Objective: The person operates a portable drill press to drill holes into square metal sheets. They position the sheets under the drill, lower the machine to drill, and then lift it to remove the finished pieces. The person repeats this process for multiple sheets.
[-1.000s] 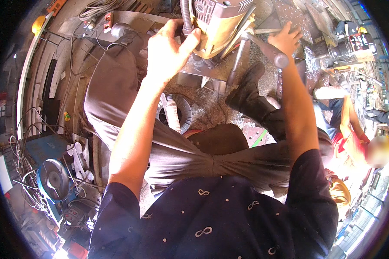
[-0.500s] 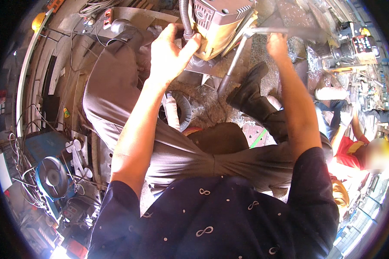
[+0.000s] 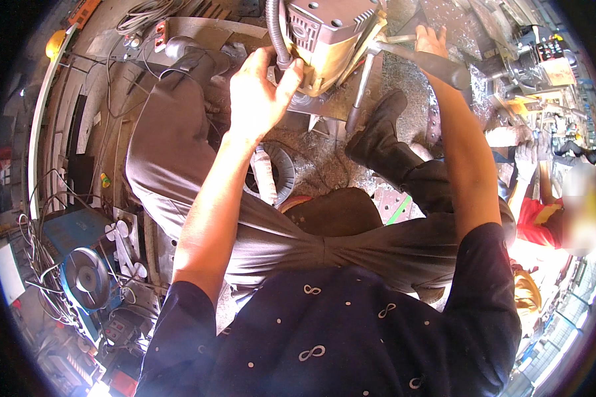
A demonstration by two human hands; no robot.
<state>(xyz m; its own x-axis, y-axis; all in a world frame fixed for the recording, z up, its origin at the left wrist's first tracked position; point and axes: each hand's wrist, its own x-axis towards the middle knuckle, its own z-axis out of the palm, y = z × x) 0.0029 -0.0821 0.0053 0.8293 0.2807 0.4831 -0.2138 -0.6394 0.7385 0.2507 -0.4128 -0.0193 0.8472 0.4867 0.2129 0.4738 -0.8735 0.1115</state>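
A grey and tan drilling machine [image 3: 330, 36] stands at the top centre, with a ribbed grey hose [image 3: 276, 33] running down its left side. My left hand [image 3: 258, 92] presses against the machine's left lower side, fingers wrapped by the hose. My right hand [image 3: 432, 41] reaches up to the machine's feed lever, a metal rod with a dark grip [image 3: 437, 63], and holds it. My grey-trousered legs and black boots [image 3: 377, 135] straddle the work spot below.
Metal shavings cover the floor [image 3: 324, 159] under the machine. A round metal ring [image 3: 281, 175] lies between my legs. Cables, a blue fan-like unit [image 3: 86, 278] and tools crowd the left. Another person in red [image 3: 543, 225] crouches at the right.
The view has tilted, so the machine sits higher in the picture. My right hand has moved up along the lever. My left hand stays on the machine's side.
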